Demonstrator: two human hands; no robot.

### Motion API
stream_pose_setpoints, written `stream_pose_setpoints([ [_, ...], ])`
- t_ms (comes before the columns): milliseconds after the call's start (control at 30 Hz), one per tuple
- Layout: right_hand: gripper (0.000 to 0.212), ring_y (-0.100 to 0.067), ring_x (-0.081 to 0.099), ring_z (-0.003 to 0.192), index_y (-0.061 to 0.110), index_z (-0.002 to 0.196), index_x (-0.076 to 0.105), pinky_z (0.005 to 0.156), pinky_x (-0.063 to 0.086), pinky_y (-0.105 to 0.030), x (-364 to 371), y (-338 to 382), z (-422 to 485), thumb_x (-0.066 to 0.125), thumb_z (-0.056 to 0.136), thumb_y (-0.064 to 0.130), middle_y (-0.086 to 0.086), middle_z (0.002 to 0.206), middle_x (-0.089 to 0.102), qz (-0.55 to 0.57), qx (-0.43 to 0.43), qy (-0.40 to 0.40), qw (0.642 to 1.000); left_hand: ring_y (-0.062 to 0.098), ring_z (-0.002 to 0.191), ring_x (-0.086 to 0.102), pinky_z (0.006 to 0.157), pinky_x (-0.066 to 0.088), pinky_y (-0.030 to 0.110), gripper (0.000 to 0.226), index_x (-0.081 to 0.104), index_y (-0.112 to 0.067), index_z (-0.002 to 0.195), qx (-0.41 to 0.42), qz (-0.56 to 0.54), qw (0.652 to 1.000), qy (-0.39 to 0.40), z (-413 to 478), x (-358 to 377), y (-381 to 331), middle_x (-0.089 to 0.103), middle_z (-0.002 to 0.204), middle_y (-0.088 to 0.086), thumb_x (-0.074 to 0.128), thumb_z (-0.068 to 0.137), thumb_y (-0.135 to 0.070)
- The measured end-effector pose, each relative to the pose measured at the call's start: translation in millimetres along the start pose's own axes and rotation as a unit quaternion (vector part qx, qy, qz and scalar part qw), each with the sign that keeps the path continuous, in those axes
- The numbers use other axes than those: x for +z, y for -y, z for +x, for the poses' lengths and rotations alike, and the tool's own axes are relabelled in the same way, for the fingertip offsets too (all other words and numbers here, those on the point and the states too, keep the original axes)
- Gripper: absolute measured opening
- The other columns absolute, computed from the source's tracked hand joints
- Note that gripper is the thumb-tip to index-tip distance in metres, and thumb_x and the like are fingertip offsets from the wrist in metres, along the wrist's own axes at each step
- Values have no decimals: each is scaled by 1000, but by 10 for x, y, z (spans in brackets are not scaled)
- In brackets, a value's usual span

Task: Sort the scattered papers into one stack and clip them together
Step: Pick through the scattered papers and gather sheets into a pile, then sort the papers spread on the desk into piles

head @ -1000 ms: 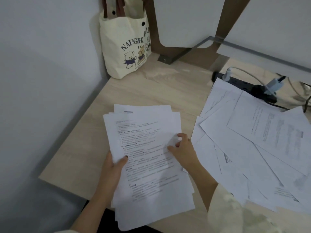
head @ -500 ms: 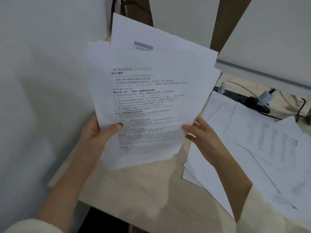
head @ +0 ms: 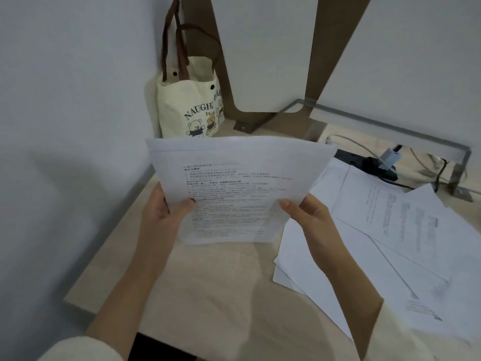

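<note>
Above the desk (head: 208,295), the left hand (head: 166,217) and right hand (head: 309,217) each grip a side of the paper stack (head: 239,183); loose sheets (head: 390,230) lie right.

Left hand (head: 166,220) and right hand (head: 309,217): both bare, forearms uncovered. Left thumbnail appears dark.

Left sleeve (head: 70,349): cream, soft fabric, weave not discernible; cuff sits just off the near edge of the desk (head: 208,287).

Right sleeve (head: 390,334): same cream fabric, cuff at the desk's near edge.
</note>
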State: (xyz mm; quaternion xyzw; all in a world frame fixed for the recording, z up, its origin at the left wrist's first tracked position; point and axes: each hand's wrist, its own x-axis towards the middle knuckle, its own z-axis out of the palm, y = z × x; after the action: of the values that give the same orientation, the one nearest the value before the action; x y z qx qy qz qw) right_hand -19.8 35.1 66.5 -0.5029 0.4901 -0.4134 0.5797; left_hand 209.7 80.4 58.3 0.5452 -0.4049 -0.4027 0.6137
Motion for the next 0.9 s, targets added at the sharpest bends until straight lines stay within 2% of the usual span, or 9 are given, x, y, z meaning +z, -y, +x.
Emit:
stream_pose_setpoints([
  [133, 27, -5, 65, 100, 18, 114, 64, 74, 51, -10, -46, -82, -33, 56, 89, 12, 7, 110, 70, 6, 23, 17, 1000, -3, 93, 63, 73, 48, 9, 38, 58, -25, 108, -16, 13, 1000, -9, -17, -37, 99, 67, 103, -11, 61, 76, -5],
  [267, 20, 0, 63, 101, 34, 103, 62, 76, 49, -13, 65, -347, -106, 54, 91, 20, 15, 107, 68, -23, 101, 36, 994, -11, 96, 60, 76, 46, 6, 42, 56, -30, 111, -79, 51, 995, 10, -116, 16, 359, 64, 105, -21, 64, 80, -2],
  [400, 24, -10, 65, 100, 22, 112, 63, 84, 51, -24, 101, -321, -57, 55, 90, 25, 7, 108, 70, 19, 106, -1, 994, -15, 90, 60, 71, 46, 3, 38, 57, -27, 112, -75, 63, 995, -7, -125, 39, 345, 68, 95, -31, 57, 85, 1],
  [500, 25, -13, 66, 101, 20, 114, 63, 87, 52, -28, 109, -384, -71, 55, 90, 22, 5, 110, 71, 32, 127, 5, 991, -11, 93, 60, 79, 48, 12, 37, 55, -25, 119, -103, 69, 992, -15, -141, 7, 411, 66, 105, -20, 56, 87, -5],
  [567, 25, -18, 65, 104, 19, 113, 64, 90, 52, -33, 148, -495, -92, 55, 90, 23, 2, 112, 70, 13, 169, -2, 986, -2, 98, 61, 78, 47, 17, 31, 55, -25, 117, -141, 82, 987, 0, -173, -7, 475, 64, 109, -15, 56, 89, -12],
  [633, 27, -20, 65, 103, 17, 114, 63, 93, 51, -39, 154, -580, -75, 56, 90, 25, 0, 112, 70, 3, 190, -22, 981, 6, 95, 62, 71, 46, 19, 18, 56, -27, 104, -152, 110, 982, 2, -159, -8, 502, 64, 103, -10, 56, 89, -16],
  [700, 27, -21, 66, 102, 16, 115, 63, 93, 51, -41, 140, -626, -46, 56, 90, 24, -1, 112, 70, -2, 191, -30, 981, 7, 83, 62, 58, 46, 14, 8, 54, -24, 94, -147, 133, 980, -13, -116, -21, 507, 64, 93, -9, 54, 90, -17],
  [767, 25, -21, 67, 100, 16, 114, 63, 90, 53, -39, 133, -667, -24, 54, 92, 20, -1, 111, 70, -8, 189, -26, 982, 8, 77, 61, 53, 46, 13, 6, 52, -19, 97, -145, 163, 976, -19, -60, -47, 522, 63, 90, -7, 51, 92, -17],
  [900, 17, -16, 68, 89, 20, 102, 62, 74, 56, -28, 218, -807, 4, 48, 93, 13, 1, 102, 70, -76, 222, -18, 972, 13, 76, 61, 58, 47, 25, 10, 51, -17, 102, -183, 235, 954, 13, 56, -96, 662, 62, 90, -4, 45, 94, -18],
])
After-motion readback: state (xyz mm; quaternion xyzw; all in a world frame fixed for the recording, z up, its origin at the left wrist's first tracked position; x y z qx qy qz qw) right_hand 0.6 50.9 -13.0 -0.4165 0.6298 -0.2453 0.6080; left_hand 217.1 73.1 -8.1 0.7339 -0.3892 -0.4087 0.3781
